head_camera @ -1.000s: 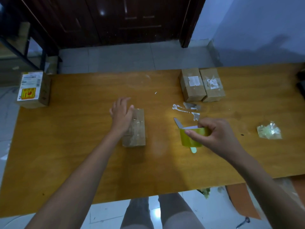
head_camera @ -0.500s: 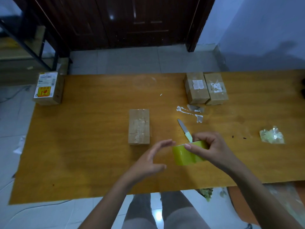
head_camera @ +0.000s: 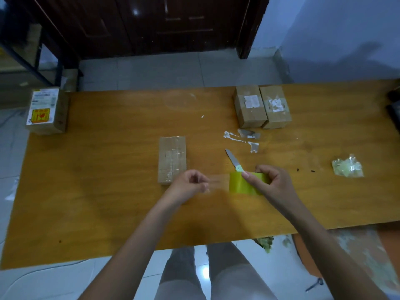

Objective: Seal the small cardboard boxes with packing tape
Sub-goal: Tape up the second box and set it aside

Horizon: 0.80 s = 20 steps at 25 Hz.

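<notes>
Drawing a clear strip of tape (head_camera: 218, 181) off the yellow-green roll (head_camera: 246, 184), the person worked just above the wooden table (head_camera: 108, 213). The right hand (head_camera: 270, 185) gripped the roll, thumb and fingers curled round it; the left hand (head_camera: 191, 185) pinched the strip's free end, fingers curled in, so the tape spanned the gap between the two holds. The box in progress (head_camera: 172, 159), already carrying some clear tape on top, lay just beyond the left-hand pinch. Two more boxes (head_camera: 262, 106) stood side by side well beyond the roll, and a labelled box (head_camera: 46, 111) sat far off to the left of the pinch at the table's corner. Likely faults: the slack strip could fold onto itself or stick to the tabletop if tension dropped, and the pinched end could cling to the fingertips. A knife (head_camera: 233, 160) lay touching or just behind the roll, blade pointing away, and a careless reach might meet it. Open tabletop lay on the near side of both holds and to the left of the pinch, ending at the near edge; torn tape scraps (head_camera: 244, 136) and a crumpled wrapper (head_camera: 347, 167) lay beyond and right of the roll.
</notes>
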Each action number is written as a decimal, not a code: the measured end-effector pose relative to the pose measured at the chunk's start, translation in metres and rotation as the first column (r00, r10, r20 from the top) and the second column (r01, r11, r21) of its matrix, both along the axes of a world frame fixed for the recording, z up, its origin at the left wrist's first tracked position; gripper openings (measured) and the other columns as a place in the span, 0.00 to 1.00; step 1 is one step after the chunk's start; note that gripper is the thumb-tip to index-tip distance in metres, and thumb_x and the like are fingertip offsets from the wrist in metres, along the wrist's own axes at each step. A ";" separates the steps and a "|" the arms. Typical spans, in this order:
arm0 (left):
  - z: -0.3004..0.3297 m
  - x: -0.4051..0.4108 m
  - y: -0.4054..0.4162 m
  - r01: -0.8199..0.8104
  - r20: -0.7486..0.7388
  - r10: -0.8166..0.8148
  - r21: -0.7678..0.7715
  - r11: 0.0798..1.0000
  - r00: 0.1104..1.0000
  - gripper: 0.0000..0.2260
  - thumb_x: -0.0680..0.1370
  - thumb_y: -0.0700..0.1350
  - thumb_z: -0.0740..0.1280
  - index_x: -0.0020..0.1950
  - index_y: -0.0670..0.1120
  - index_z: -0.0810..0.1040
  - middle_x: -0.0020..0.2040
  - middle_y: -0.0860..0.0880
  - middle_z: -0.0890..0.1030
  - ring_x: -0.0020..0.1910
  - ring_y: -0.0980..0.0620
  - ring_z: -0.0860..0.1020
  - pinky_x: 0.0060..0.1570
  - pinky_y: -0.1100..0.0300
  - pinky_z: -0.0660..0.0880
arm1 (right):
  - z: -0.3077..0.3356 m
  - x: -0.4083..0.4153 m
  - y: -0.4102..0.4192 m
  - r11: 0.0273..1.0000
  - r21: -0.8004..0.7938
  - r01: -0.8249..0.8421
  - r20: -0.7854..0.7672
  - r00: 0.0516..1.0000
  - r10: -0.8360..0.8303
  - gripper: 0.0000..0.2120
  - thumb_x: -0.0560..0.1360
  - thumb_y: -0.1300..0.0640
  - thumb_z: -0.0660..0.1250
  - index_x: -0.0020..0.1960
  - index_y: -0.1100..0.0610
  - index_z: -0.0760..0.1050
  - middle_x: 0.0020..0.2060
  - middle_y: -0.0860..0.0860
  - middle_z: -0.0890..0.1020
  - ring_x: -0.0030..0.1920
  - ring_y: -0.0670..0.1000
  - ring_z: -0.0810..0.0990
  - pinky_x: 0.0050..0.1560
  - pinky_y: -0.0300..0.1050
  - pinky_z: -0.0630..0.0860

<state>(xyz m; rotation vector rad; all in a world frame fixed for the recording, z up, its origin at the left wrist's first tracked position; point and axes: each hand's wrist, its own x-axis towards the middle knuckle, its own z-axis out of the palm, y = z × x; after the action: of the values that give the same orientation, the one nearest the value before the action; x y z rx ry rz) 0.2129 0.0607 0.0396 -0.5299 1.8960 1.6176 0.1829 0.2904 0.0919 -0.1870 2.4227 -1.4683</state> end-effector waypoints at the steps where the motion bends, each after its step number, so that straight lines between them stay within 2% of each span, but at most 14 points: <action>1: -0.003 -0.016 0.004 0.032 -0.017 -0.034 -0.117 0.993 0.999 0.03 0.76 0.39 0.70 0.47 0.47 0.78 0.42 0.51 0.82 0.44 0.54 0.80 0.41 0.65 0.73 | -0.008 0.004 -0.002 0.998 0.023 0.059 -0.010 0.998 -0.059 0.19 0.70 0.39 0.69 0.28 0.48 0.68 0.22 0.44 0.69 0.24 0.43 0.65 0.26 0.36 0.60; 2: -0.008 -0.035 0.007 0.084 -0.043 -0.097 -0.239 0.967 0.994 0.03 0.76 0.39 0.70 0.46 0.46 0.78 0.43 0.50 0.82 0.45 0.53 0.80 0.41 0.63 0.74 | -0.018 0.009 -0.003 0.991 0.042 0.124 0.002 0.992 -0.124 0.18 0.71 0.39 0.70 0.30 0.47 0.68 0.22 0.43 0.70 0.24 0.42 0.65 0.26 0.34 0.60; 4: -0.019 -0.075 0.014 0.199 -0.071 -0.261 -0.468 0.861 0.963 0.02 0.75 0.39 0.68 0.46 0.44 0.79 0.46 0.46 0.83 0.48 0.48 0.80 0.45 0.55 0.76 | -0.040 0.025 -0.010 0.974 0.073 0.213 0.088 0.972 -0.219 0.13 0.72 0.42 0.70 0.37 0.48 0.72 0.24 0.42 0.73 0.25 0.42 0.68 0.28 0.34 0.63; 7: -0.032 -0.119 0.030 0.325 0.008 -0.436 -0.678 0.659 0.900 0.06 0.76 0.43 0.66 0.51 0.43 0.80 0.53 0.42 0.82 0.54 0.42 0.79 0.48 0.55 0.73 | -0.071 0.046 -0.025 0.975 0.097 0.202 0.159 0.964 -0.215 0.12 0.74 0.44 0.68 0.42 0.53 0.76 0.28 0.45 0.76 0.29 0.41 0.71 0.31 0.35 0.67; 10: -0.053 -0.128 0.043 0.388 0.087 -0.523 -0.774 0.500 0.848 0.10 0.76 0.46 0.69 0.55 0.44 0.78 0.57 0.43 0.79 0.58 0.42 0.78 0.52 0.53 0.74 | -0.084 0.046 -0.040 0.963 0.114 0.245 0.159 0.952 -0.262 0.14 0.76 0.45 0.67 0.36 0.51 0.71 0.26 0.45 0.73 0.29 0.41 0.72 0.31 0.32 0.65; 12: -0.072 -0.123 0.047 0.385 0.091 -0.557 -0.812 0.438 0.826 0.09 0.78 0.45 0.67 0.55 0.44 0.78 0.56 0.43 0.79 0.57 0.41 0.78 0.50 0.53 0.74 | -0.090 0.041 -0.044 0.953 0.135 0.273 0.175 0.940 -0.294 0.15 0.76 0.44 0.66 0.36 0.50 0.69 0.26 0.45 0.72 0.29 0.41 0.72 0.31 0.33 0.66; 14: -0.084 -0.119 0.052 0.334 0.073 -0.575 -0.871 0.361 0.815 0.07 0.79 0.42 0.65 0.55 0.44 0.77 0.54 0.42 0.80 0.55 0.41 0.79 0.46 0.54 0.72 | -0.096 0.039 -0.047 0.949 0.195 0.249 0.162 0.946 -0.282 0.14 0.77 0.42 0.64 0.38 0.50 0.71 0.29 0.45 0.74 0.31 0.42 0.74 0.34 0.38 0.69; 16: -0.090 -0.118 0.059 0.273 0.065 -0.597 -0.925 0.265 0.800 0.10 0.78 0.42 0.66 0.58 0.45 0.75 0.56 0.43 0.78 0.57 0.42 0.76 0.50 0.53 0.71 | -0.100 0.038 -0.048 0.944 0.235 0.230 0.158 0.950 -0.270 0.15 0.77 0.41 0.63 0.40 0.51 0.73 0.31 0.46 0.77 0.34 0.44 0.76 0.38 0.44 0.73; 18: -0.092 -0.121 0.057 0.202 0.028 -0.596 -0.953 0.227 0.802 0.15 0.76 0.42 0.69 0.61 0.45 0.72 0.60 0.43 0.74 0.61 0.42 0.72 0.57 0.52 0.69 | -0.100 0.038 -0.048 0.946 0.227 0.232 0.174 0.946 -0.274 0.13 0.77 0.41 0.63 0.42 0.50 0.72 0.33 0.46 0.77 0.35 0.43 0.77 0.37 0.42 0.72; 20: -0.090 -0.127 0.047 0.179 0.010 -0.559 -0.952 0.249 0.829 0.16 0.75 0.40 0.69 0.62 0.43 0.72 0.61 0.42 0.73 0.61 0.42 0.71 0.57 0.52 0.69 | -0.094 0.039 -0.046 0.950 0.223 0.219 0.184 0.948 -0.261 0.11 0.77 0.43 0.64 0.41 0.47 0.68 0.33 0.45 0.76 0.35 0.41 0.75 0.36 0.36 0.68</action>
<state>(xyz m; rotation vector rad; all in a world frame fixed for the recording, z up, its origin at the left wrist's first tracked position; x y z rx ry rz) 0.0859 0.1077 -0.0504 -0.1346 2.8581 0.0898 0.2214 0.2440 -0.0024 0.3065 2.4607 -1.2491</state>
